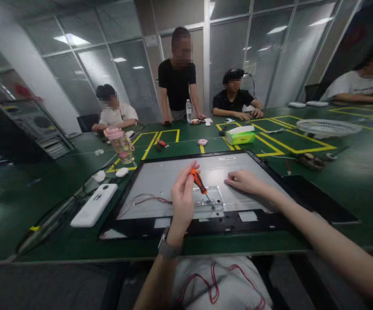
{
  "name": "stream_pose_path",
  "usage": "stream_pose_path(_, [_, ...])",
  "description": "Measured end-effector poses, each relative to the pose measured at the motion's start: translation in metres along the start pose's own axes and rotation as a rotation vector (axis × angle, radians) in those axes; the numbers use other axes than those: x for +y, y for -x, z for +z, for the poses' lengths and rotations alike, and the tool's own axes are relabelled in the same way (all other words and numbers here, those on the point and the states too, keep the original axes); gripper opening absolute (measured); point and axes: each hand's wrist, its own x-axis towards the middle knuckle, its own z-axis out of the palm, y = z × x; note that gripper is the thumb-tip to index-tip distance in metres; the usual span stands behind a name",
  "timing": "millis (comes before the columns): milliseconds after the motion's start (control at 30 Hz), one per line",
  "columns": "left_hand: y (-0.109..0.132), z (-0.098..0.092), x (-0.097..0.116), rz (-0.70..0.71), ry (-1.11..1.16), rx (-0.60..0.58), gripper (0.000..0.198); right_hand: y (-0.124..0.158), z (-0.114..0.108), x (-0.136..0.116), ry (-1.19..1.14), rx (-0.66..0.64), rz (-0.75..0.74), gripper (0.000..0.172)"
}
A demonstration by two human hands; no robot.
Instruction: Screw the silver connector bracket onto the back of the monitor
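Note:
My left hand (183, 191), with a watch on its wrist, holds an orange and black screwdriver (199, 181). The screwdriver is tilted, and its tip points down at small metal parts (209, 202) near the front of a flat display panel (160, 176). The panel lies on the table with its grey back up inside a black frame. Thin wires (149, 197) run left from those parts. My right hand (246, 181) rests on the panel to the right of the screwdriver, its fingers curled. Whatever may be in those fingers is hidden.
Left of the panel lies a white power bank-like block (94, 206), with a pink-lidded bottle (121, 146) behind. Beyond the panel are a tissue pack (240, 135) and a white basket (328, 127). A dark flat sheet (318, 198) lies right. Several people sit or stand around the table.

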Motion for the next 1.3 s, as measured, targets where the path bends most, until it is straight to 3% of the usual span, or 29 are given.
stream_pose_path(200, [-0.0003, 0.001, -0.004, 0.097, -0.087, 0.109, 0.019, -0.0006, 0.0008, 0.0009, 0.004, 0.01, 0.003, 0.034])
stream_pose_path(400, [0.0001, 0.0009, -0.0004, 0.089, -0.008, 0.052, 0.026, -0.0009, 0.0008, 0.0008, 0.005, 0.008, 0.0, 0.034])
stream_pose_path(533, [0.0001, 0.001, -0.0019, 0.11, -0.035, 0.106, 0.015, -0.001, 0.0006, 0.0001, 0.009, 0.007, 0.01, 0.035])
stream_pose_path(700, [0.0007, -0.0005, -0.0009, 0.096, -0.027, 0.097, 0.026, -0.0009, -0.0006, -0.0005, 0.013, 0.001, 0.011, 0.033])
stream_pose_path(867, [0.0002, -0.0004, -0.0017, 0.098, -0.057, 0.117, 0.018, -0.0011, -0.0012, 0.0, 0.016, -0.006, 0.012, 0.033])
stream_pose_path(1033, [0.0009, 0.0001, -0.0023, 0.07, -0.026, 0.078, 0.028, -0.0011, -0.0013, 0.0001, 0.013, -0.012, 0.011, 0.034])
stream_pose_path(1300, [-0.0001, 0.0016, -0.0003, 0.092, -0.033, 0.093, 0.024, -0.0001, -0.0033, -0.0019, 0.015, -0.01, 0.019, 0.033])
